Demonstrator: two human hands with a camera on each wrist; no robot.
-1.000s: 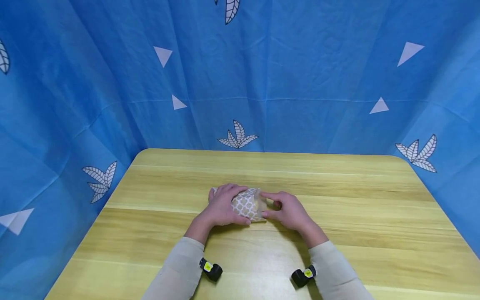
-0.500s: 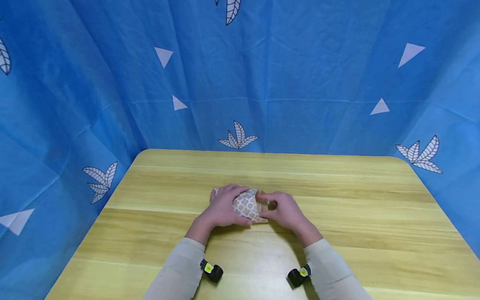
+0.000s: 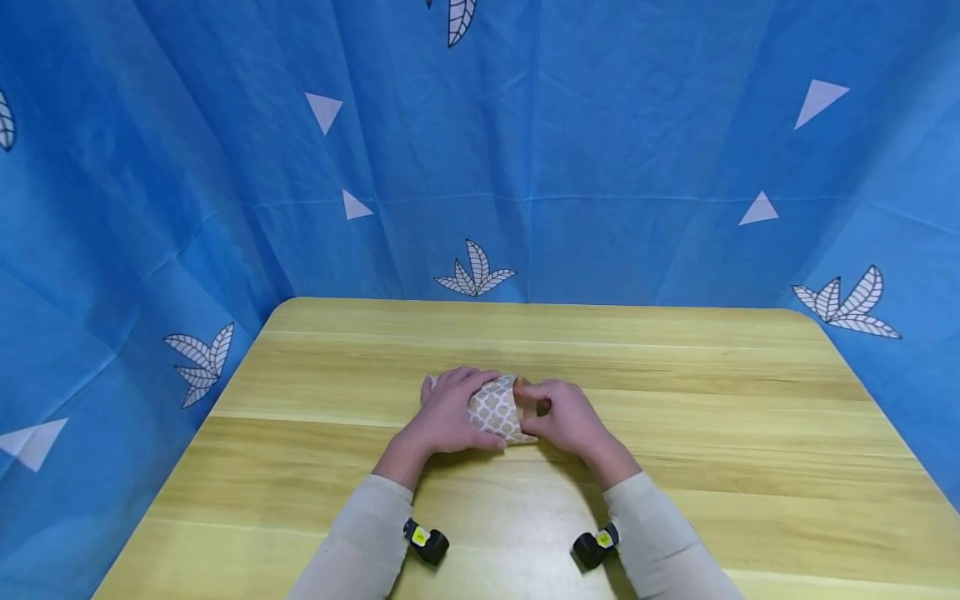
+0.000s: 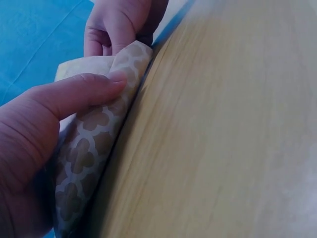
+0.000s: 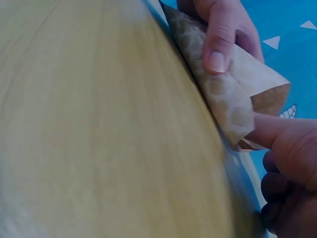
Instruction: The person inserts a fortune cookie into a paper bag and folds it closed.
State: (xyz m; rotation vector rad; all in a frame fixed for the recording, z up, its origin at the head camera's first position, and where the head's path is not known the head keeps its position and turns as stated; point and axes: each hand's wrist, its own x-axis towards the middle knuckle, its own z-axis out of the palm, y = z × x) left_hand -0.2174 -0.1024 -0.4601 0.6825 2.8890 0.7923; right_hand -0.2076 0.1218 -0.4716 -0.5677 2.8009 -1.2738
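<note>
A tan paper bag (image 3: 492,408) with a white lattice pattern lies on the wooden table, its mouth facing right. My left hand (image 3: 455,410) grips the bag across its body, the thumb on the near side as the left wrist view shows. My right hand (image 3: 567,417) is at the mouth, thumb and index finger spread apart at its edges. In the right wrist view the thumb (image 5: 282,134) reaches into the gaping bag and its tip is hidden, while the other fingers are curled below. The bag's far end is covered by the left hand.
The wooden table (image 3: 720,433) extends around both hands. A blue curtain (image 3: 615,150) with leaf and triangle prints hangs behind it and along the sides. Small black cameras (image 3: 429,546) are strapped at both wrists.
The bag's mouth has widened, its inner side now showing between my right thumb and index finger. My right hand has shifted slightly left. My left hand keeps its grip.
</note>
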